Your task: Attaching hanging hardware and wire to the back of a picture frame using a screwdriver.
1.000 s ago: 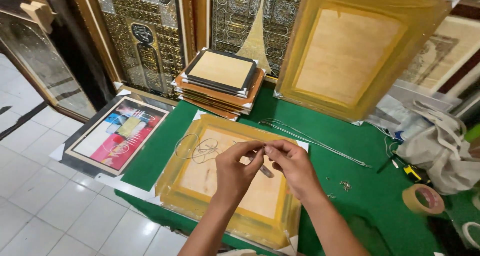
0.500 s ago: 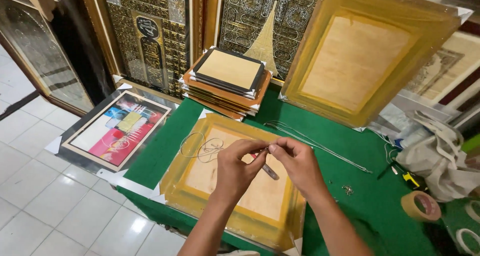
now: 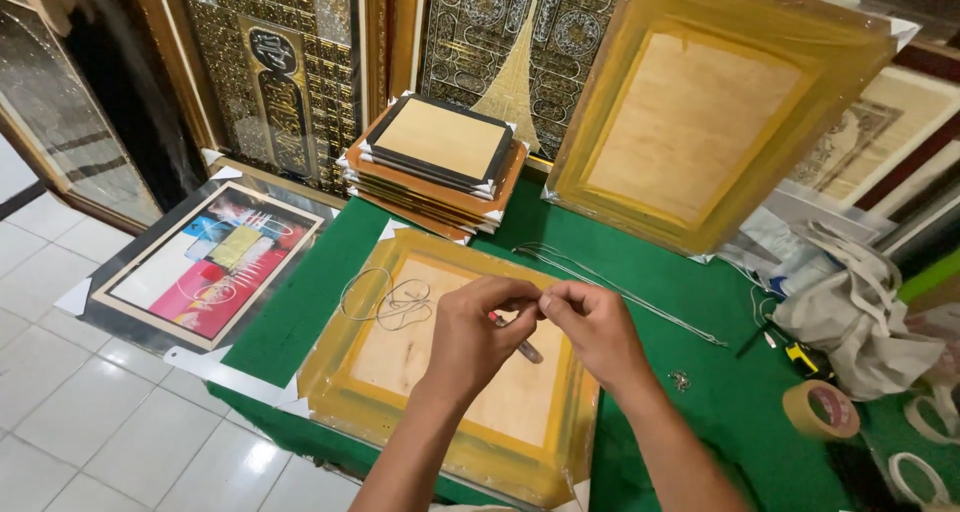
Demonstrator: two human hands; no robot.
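My left hand [image 3: 478, 332] and my right hand [image 3: 592, 329] meet fingertip to fingertip above a plastic-wrapped golden picture frame [image 3: 330, 387] lying back-up on the green table [image 3: 700, 392]. Both pinch a thin wire between them. A small tool with a red handle [image 3: 522, 349] pokes out under my left fingers. A loose coil of the thin wire [image 3: 385, 300] rests on the frame's wooden backing, left of my hands.
A stack of wrapped frames [image 3: 440, 162] sits at the table's back. A large golden frame [image 3: 700, 112] leans behind it. Long wires [image 3: 620, 292], a tape roll [image 3: 820, 409], small hardware [image 3: 681, 380] and a cloth bag [image 3: 855, 302] lie right. A colourful framed picture [image 3: 205, 267] lies left.
My two hands have stayed together over the frame, working the wire; the camera has shifted slightly closer and lower.
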